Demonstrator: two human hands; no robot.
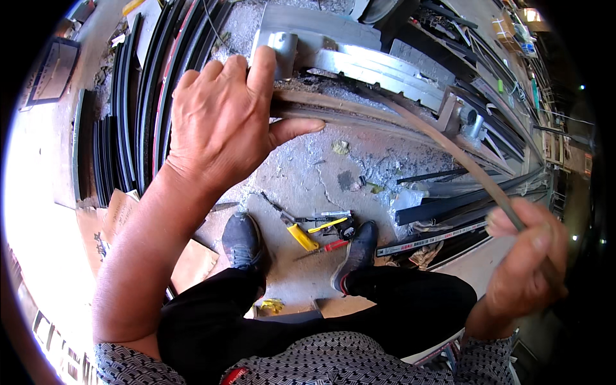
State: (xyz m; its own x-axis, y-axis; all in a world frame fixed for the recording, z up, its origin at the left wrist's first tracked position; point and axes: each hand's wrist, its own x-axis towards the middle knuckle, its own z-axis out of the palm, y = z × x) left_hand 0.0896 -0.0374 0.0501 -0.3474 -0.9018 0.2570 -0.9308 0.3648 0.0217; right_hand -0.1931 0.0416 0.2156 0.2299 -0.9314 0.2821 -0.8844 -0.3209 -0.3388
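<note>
Left hand (221,122) flat on the curved strip, right hand (523,266) clamped round its free end.

Left hand (221,122) nearest, fingers together and pressing down, thumb stretched out along the curved metal strip (449,151) beside a silvery metal bracket (282,48); not wrapped round it. Strip arcing from there rightward and down into the right hand, fist closed tight on it. Below, between two dark shoes (242,240) on the concrete floor (308,173): yellow-handled tool (301,236), red-handled screwdriver (333,245). Black curved profiles (138,109) stacked at left, cardboard (122,212) near the left shoe.
</note>
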